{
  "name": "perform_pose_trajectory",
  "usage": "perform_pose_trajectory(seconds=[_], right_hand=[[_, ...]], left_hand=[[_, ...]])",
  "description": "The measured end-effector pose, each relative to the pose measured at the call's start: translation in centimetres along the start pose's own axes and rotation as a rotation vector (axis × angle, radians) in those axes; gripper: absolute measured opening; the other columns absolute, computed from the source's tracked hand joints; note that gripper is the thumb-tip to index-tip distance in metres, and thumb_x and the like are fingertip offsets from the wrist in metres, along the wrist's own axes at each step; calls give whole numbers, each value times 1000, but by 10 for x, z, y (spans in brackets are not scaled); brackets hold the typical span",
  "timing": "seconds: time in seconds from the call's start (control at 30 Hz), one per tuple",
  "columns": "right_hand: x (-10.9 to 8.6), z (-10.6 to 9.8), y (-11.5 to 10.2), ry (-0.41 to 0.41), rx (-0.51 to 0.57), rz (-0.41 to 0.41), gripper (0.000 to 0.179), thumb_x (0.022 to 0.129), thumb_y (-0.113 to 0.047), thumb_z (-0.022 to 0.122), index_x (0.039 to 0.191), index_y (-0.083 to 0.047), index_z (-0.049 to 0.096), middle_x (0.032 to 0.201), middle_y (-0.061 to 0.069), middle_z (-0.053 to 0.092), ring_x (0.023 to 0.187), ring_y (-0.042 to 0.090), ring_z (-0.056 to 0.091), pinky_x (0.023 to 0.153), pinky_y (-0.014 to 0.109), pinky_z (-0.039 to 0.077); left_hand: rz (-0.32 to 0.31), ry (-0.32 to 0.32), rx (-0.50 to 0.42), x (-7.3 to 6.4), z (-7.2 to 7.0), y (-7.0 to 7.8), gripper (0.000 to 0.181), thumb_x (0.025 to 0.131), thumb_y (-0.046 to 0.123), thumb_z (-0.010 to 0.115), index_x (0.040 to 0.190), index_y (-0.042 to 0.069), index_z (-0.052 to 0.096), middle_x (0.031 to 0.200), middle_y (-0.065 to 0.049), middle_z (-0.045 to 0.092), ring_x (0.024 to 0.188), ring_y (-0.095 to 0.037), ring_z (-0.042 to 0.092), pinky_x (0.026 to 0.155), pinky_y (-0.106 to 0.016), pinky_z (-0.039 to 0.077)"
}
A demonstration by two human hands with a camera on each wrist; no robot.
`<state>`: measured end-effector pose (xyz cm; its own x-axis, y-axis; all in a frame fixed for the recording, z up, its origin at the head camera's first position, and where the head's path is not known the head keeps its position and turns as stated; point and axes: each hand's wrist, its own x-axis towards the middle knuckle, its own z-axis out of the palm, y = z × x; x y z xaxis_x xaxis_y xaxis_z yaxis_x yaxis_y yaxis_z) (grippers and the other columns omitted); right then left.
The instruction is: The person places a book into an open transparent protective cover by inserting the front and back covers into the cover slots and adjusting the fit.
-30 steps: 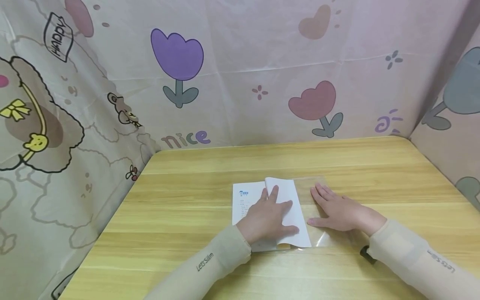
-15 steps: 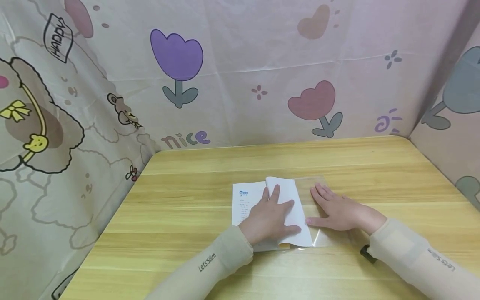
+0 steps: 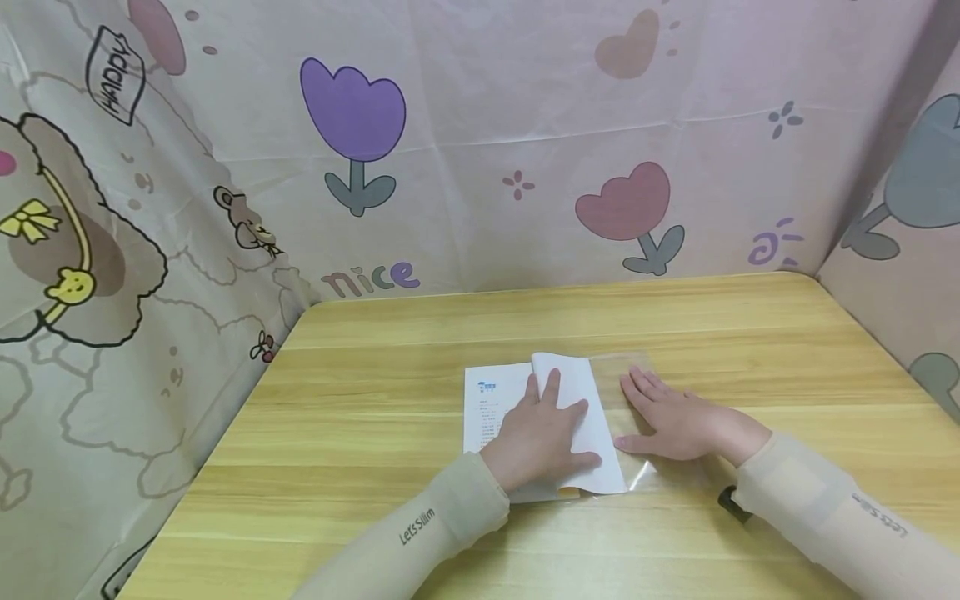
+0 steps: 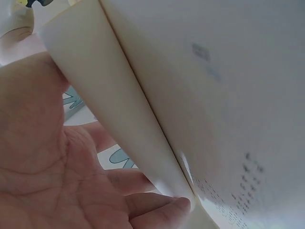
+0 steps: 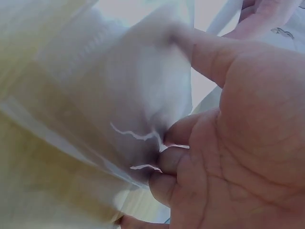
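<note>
Head view: one booklet [image 3: 486, 417], white with fine print, lies on the wood-grain table [image 3: 360, 417], mostly under the left hand [image 3: 534, 437]. Left fingers are straight and fanned wide, resting across the printed page and one blank white leaf [image 3: 572, 379] that overlaps it on the right. One clear plastic sheet [image 3: 609, 390] extends from beneath the leaf toward the right hand [image 3: 678, 421], which lies flat on it, fingers straight and close together, thumb apart and pointing at the leaf's right edge. Booklet is to the left of the right hand.

Count: two hands, two pale sleeves (left [image 3: 427, 521], right [image 3: 832, 504]), both lettered; one booklet, one plastic sheet; one small orange patch [image 3: 568, 492] at the booklet's near edge; one dark object [image 3: 734, 504] at the right cuff. Printed cloth [image 3: 465, 208] stands behind the table.

Hard to make out: left hand and forearm cover much of the lower page; print is too small to read. Plastic's right boundary is partly under the right hand. Right wrist view is blurred and glary; the sheet appears to be wrinkled by the fingertips [image 5: 162, 188]. Left wrist view cuts off the booklet at top and right.
</note>
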<state>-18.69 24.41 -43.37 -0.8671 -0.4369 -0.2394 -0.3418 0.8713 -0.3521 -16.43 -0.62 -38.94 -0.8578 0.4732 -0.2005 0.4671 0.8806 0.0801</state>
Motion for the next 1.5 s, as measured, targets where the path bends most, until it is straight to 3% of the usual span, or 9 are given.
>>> perform_pose_trajectory(seconds=[0.2,0.57,0.93,1.27,1.5], right_hand=[[4,-3,7,-64,44,12,115,98,-77,56,170,3,15,178,29,-1,165,53,4,114,91,15],[-9,-20,-13,-117,113,5,106,105,-64,55,167,11,13,174,38,-3,160,60,1,112,92,8],[-6,-14,-6,-127,98,23,107,104,-68,54,169,5,11,177,31,-7,164,54,-2,114,91,7],[-16,-35,-26,-150,151,-8,93,109,-47,56,166,13,14,173,39,-4,159,63,-1,116,90,7],[-19,-38,-28,-153,137,0,98,108,-56,54,166,12,15,173,39,-4,160,62,-1,115,90,10]], left_hand=[[-8,1,7,0,0,1,74,97,66,68,160,33,51,179,-18,24,162,-48,29,107,-53,59],[-6,9,1,1,0,4,73,97,66,67,160,32,52,179,-18,24,162,-49,29,104,-53,61],[-20,2,15,5,1,11,76,97,68,66,162,32,50,180,-16,20,164,-48,25,107,-53,59],[-35,19,62,4,-2,14,76,95,67,70,160,29,53,178,-18,27,161,-50,30,105,-50,61],[-35,18,37,6,-3,15,74,97,65,68,160,29,52,179,-18,23,163,-50,27,101,-50,63]])
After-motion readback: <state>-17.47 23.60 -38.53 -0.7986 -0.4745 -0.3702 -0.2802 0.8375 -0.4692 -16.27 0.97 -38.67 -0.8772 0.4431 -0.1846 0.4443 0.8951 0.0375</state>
